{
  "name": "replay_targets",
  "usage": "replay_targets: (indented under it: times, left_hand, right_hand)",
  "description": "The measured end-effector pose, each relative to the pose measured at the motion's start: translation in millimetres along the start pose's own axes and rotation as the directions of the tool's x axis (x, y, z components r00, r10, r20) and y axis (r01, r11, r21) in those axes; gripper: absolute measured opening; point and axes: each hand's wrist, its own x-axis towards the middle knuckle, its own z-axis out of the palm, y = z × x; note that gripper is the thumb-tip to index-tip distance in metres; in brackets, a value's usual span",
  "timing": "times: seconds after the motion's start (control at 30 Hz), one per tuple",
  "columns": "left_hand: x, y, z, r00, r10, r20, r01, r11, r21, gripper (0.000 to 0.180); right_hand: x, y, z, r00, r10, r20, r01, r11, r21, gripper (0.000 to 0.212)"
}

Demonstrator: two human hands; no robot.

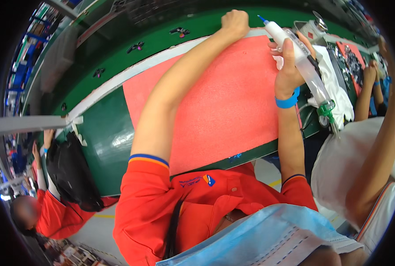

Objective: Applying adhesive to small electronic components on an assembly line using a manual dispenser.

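Observation:
My right hand point(289, 66) is wrapped around a glue dispensing syringe point(312, 82) at the right of the pink mat point(224, 97). The syringe has a clear barrel with white contents, and a blue needle tip points up and to the left. A green cap with a hose closes its lower end. A blue band circles my right wrist. Stretched across the mat, my left arm ends in a closed left hand point(235, 24) at the mat's far edge, beside the green conveyor belt point(206, 24). Whatever its curled fingers may hold is hidden.
Several small dark parts point(179, 32) lie spaced along the belt. Right of the mat are a white cloth point(337, 84) and a container with a metal top point(315, 29). Co-workers sit on both sides. A black chair back point(69, 173) and a grey bar point(33, 124) stand at left.

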Motion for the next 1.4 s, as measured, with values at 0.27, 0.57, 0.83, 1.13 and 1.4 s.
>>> replay_targets:
  times: [0.27, 0.57, 0.83, 1.13, 1.4]
  left_hand:
    - [-2, -22, -3, 0.997, 0.009, -0.079, -0.009, 1.000, -0.003, 0.011]
    - [-121, -40, -95, 0.954, 0.047, 0.296, 0.246, 0.438, -0.865, 0.014]
    - [-161, -48, -106, 0.911, -0.017, 0.411, 0.384, 0.396, -0.834, 0.012]
    - [-166, -51, -105, 0.943, -0.113, 0.314, 0.310, 0.643, -0.700, 0.014]
    - [-162, -58, -95, 0.841, -0.080, 0.534, 0.540, 0.130, -0.831, 0.017]
  right_hand:
    - [-7, -6, 11, 0.999, 0.013, 0.049, -0.014, 1.000, 0.014, 0.035]
    - [-15, -10, 8, 0.991, 0.070, 0.112, -0.075, 0.997, 0.034, 0.037]
    - [-22, -7, 12, 0.979, 0.096, 0.181, -0.094, 0.995, -0.018, 0.036]
    - [-29, -10, 16, 0.966, 0.140, 0.218, -0.134, 0.990, -0.042, 0.036]
    - [-35, -12, 14, 0.934, 0.174, 0.312, -0.195, 0.980, 0.037, 0.038]
